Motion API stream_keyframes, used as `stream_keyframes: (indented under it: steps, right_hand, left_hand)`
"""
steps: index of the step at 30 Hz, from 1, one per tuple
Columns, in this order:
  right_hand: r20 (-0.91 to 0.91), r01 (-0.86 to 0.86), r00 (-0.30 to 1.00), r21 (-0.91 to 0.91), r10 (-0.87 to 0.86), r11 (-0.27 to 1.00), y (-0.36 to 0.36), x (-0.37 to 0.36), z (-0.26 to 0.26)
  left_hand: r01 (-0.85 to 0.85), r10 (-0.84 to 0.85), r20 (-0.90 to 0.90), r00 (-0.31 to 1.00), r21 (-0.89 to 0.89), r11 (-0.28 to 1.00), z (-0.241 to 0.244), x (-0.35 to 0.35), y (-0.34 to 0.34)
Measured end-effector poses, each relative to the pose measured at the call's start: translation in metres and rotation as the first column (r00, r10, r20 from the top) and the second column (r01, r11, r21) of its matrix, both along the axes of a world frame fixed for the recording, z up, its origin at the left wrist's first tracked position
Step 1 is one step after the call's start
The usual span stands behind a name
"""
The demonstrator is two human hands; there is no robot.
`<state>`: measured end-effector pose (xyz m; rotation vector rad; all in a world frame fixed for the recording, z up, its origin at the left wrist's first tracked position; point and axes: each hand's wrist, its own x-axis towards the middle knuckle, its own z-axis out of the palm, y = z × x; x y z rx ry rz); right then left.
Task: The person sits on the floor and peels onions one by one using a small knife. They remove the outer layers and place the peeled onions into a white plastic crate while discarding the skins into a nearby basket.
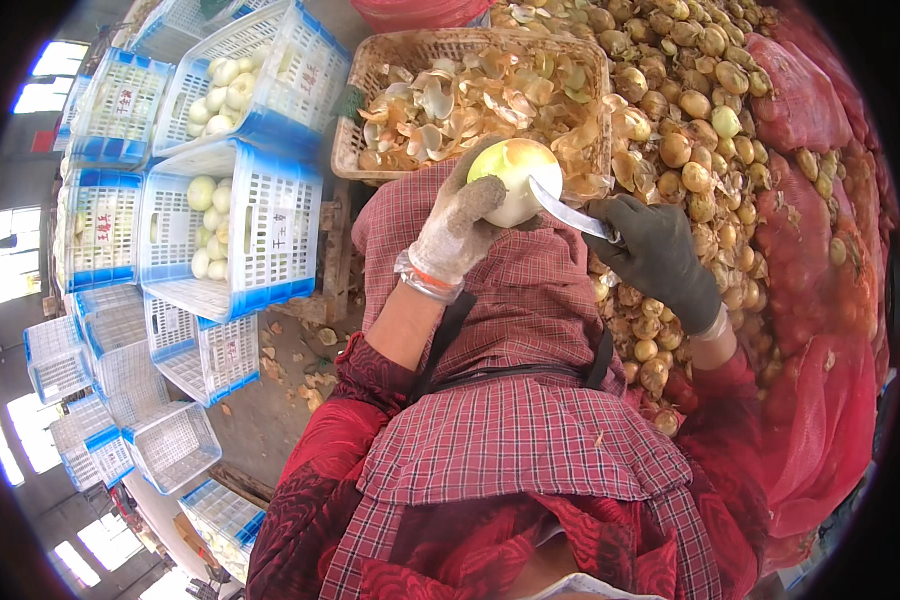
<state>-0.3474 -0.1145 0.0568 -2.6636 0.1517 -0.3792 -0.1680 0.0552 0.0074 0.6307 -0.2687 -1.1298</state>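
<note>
My left hand (pixel 457 214), in a whitish knit glove soiled at the fingers, grips a partly peeled onion (pixel 514 184) above my lap. Most of the onion is pale and bare; a yellow-green patch shows on its upper side. In a dark glove, my right hand (pixel 649 251) is closed around a small curved knife (pixel 570 214). The knife's tip meets the onion's right side, and its handle is hidden in my fist. Just beyond the onion stands a shallow plastic basket (pixel 341 142) holding loose onion skins (pixel 480 101).
Unpeeled onions (pixel 694 176) are heaped along my right, with red mesh sacks (pixel 802 247) behind them. On the left, a white and blue crate (pixel 281 225) holds peeled onions (pixel 214 217), beside more stacked crates (pixel 217 97). Skin scraps (pixel 311 394) litter the floor.
</note>
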Motion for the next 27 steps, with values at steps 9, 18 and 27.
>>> stream_keyframes:
  steps: [9,18,27]
  right_hand:
    - [-0.041,0.143,0.99,0.209,-0.137,0.968,0.016,-0.002,-0.011]
    - [-0.066,0.213,0.871,0.944,-0.487,0.252,0.007,0.015,-0.006]
    - [-0.097,0.14,0.924,0.986,-0.37,0.089,0.003,0.035,0.001]
  left_hand:
    - [-0.083,0.048,0.247,0.968,0.135,0.987,0.008,-0.003,-0.001]
    - [-0.079,-0.064,0.47,0.88,0.277,0.958,0.038,-0.004,0.0]
    - [-0.065,-0.057,0.573,0.817,0.191,0.979,0.03,-0.008,0.004]
